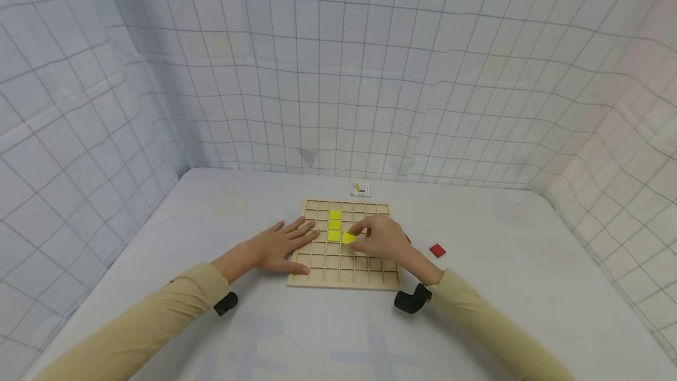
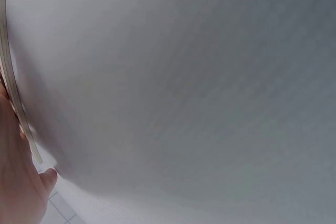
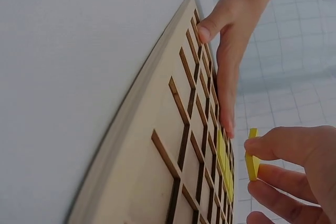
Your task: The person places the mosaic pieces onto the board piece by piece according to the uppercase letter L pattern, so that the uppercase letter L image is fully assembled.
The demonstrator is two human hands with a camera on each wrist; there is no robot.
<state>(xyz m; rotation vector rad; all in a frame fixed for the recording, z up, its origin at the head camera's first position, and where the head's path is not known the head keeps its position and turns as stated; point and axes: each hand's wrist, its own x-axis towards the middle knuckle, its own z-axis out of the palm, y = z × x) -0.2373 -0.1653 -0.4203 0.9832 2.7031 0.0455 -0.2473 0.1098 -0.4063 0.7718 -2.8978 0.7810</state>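
Note:
A wooden grid board (image 1: 344, 278) lies on the white table, three yellow tiles (image 1: 334, 224) set in one column of its cells. My right hand (image 1: 382, 239) pinches another yellow tile (image 1: 348, 238) between thumb and fingers, just right of the lowest tile in that column. In the right wrist view this tile (image 3: 252, 161) is held on edge above the board (image 3: 142, 166). My left hand (image 1: 280, 247) rests with spread, straight fingers on the board's left side; the left wrist view shows part of that hand (image 2: 21, 177) beside the board's edge (image 2: 11, 77).
A red tile (image 1: 437, 250) lies on the table right of the board, and another red piece (image 1: 408, 239) shows partly behind my right hand. Behind the board lies a small white card with a grid pattern (image 1: 361, 189). Gridded white curtains (image 1: 338, 75) surround the table.

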